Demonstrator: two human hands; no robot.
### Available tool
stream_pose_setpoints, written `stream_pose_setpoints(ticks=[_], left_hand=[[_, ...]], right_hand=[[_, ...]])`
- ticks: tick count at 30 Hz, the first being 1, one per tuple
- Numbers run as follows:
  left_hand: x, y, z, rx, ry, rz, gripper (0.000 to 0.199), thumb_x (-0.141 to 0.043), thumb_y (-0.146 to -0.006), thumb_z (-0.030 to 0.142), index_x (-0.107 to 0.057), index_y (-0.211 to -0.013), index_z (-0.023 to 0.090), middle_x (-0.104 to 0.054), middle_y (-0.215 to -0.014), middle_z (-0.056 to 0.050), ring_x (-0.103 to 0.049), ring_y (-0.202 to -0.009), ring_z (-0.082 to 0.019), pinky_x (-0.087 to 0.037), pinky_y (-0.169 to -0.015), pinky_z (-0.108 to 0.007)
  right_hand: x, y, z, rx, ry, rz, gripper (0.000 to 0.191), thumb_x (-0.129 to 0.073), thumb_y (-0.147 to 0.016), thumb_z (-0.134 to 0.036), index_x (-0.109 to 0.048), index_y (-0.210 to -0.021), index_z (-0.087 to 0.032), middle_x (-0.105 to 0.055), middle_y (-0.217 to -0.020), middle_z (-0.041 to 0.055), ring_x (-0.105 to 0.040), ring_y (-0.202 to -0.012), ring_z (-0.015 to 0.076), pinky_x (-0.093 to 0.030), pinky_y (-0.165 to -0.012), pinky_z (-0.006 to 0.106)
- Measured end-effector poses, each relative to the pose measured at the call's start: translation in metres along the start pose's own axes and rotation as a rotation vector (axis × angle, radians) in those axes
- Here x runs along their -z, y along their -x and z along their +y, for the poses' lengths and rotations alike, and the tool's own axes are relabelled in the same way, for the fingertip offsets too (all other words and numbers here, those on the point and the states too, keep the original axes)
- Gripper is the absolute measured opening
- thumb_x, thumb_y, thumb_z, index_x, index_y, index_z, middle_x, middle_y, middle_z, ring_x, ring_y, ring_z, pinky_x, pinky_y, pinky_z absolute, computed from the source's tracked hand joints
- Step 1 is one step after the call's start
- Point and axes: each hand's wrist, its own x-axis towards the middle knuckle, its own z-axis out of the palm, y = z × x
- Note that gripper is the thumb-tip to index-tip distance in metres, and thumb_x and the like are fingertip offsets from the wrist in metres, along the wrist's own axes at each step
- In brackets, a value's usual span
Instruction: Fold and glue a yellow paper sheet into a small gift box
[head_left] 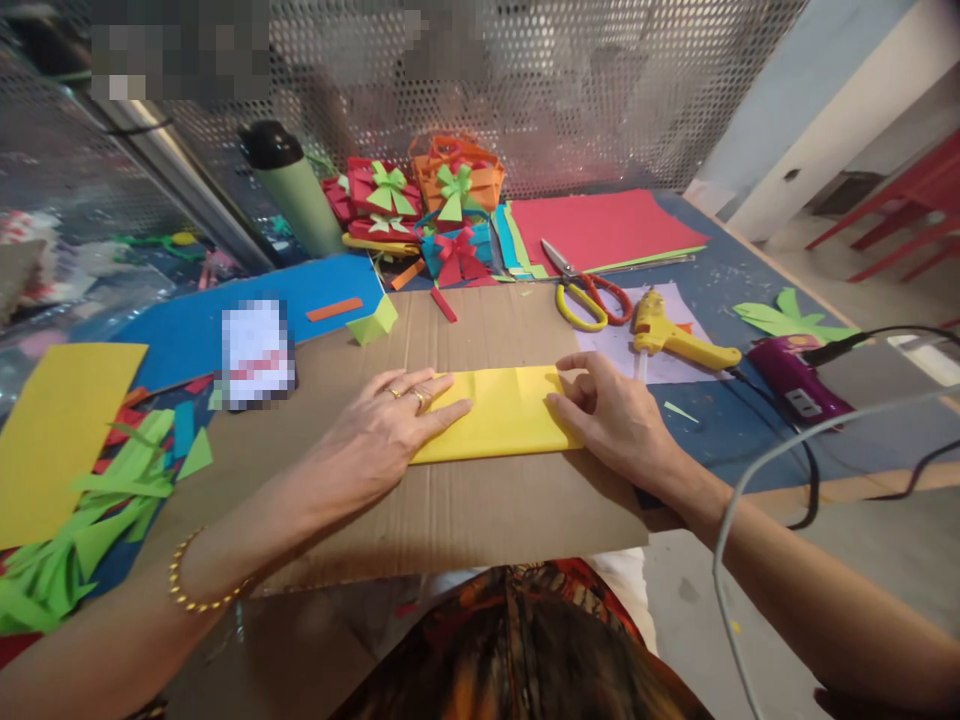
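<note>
A folded sheet of yellow paper (510,412) lies on a brown cardboard sheet (480,515) in front of me. My left hand (394,420) rests flat over the paper's left end, fingers extended and thumb spread apart on its surface; two rings are on its fingers. At the other end, my right hand (611,410) grips the paper's right edge between thumb and curled fingers. Faint creases show near the paper's upper edge. The underside of the paper is hidden.
Scissors (581,290) and a yellow glue gun (675,335) lie beyond my right hand, near a purple power strip (799,385) with cables. Small paper bags (457,185) with bows stand behind. Green paper scraps (112,500) and a blue sheet (187,320) are left.
</note>
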Motion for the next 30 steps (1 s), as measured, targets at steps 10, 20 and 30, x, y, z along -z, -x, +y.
stream_pose_setpoints(ticks=[10, 20, 30], left_hand=[[-0.003, -0.006, 0.005, 0.010, 0.030, 0.087, 0.067, -0.041, -0.101, 0.067, -0.068, -0.133, 0.014, -0.065, -0.139, -0.020, -0.058, -0.129, -0.039, -0.049, -0.104, -0.056], [-0.016, -0.001, 0.000, -0.002, 0.067, 0.111, 0.064, -0.042, -0.101, 0.063, -0.058, -0.149, 0.023, -0.059, -0.141, -0.021, -0.052, -0.129, -0.040, -0.048, -0.104, -0.057], [-0.020, 0.000, 0.002, 0.008, 0.059, 0.099, 0.064, -0.043, -0.099, 0.067, -0.060, -0.148, 0.028, -0.056, -0.146, -0.021, -0.048, -0.133, -0.040, -0.047, -0.106, -0.057]], right_hand=[[-0.003, 0.000, 0.000, 0.026, 0.067, 0.033, 0.037, -0.048, -0.086, -0.037, -0.059, -0.114, -0.016, -0.064, -0.066, -0.0010, -0.059, -0.058, 0.0169, -0.034, -0.056, 0.028], [-0.003, -0.001, -0.001, 0.017, 0.150, -0.007, 0.038, -0.044, -0.090, -0.036, -0.060, -0.117, -0.016, -0.066, -0.066, 0.0004, -0.062, -0.060, 0.0189, -0.033, -0.056, 0.029], [-0.002, -0.001, 0.001, 0.027, 0.154, 0.008, 0.036, -0.046, -0.091, -0.036, -0.060, -0.118, -0.017, -0.066, -0.065, -0.0007, -0.061, -0.059, 0.0176, -0.032, -0.056, 0.028]])
